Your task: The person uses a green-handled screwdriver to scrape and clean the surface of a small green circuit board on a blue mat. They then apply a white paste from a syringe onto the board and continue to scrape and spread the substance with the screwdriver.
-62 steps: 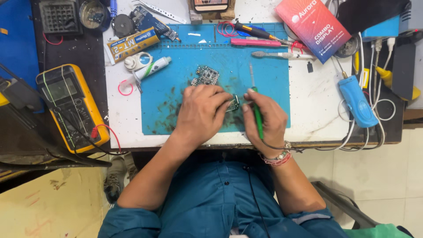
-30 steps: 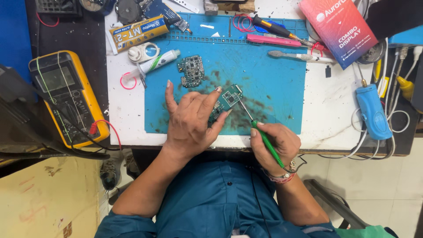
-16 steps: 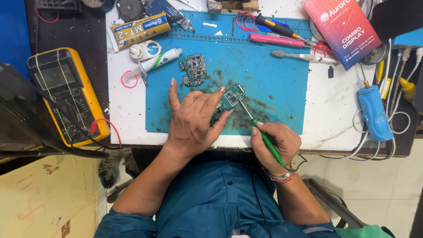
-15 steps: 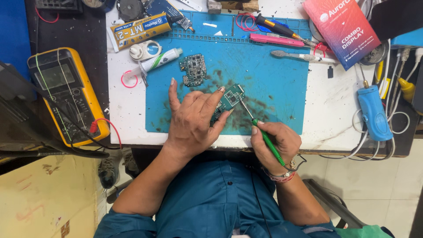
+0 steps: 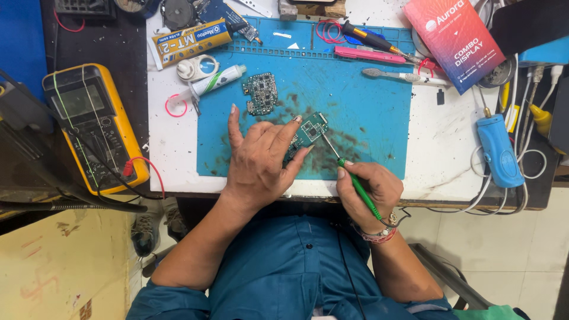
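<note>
Green-handled tool (image 5: pixel 358 189) in right hand (image 5: pixel 367 192), tilted.

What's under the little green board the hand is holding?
Under the green board lies the blue mat, with dark smudges on it. The left hand covers the board's lower part, so the mat there is hidden.
</note>
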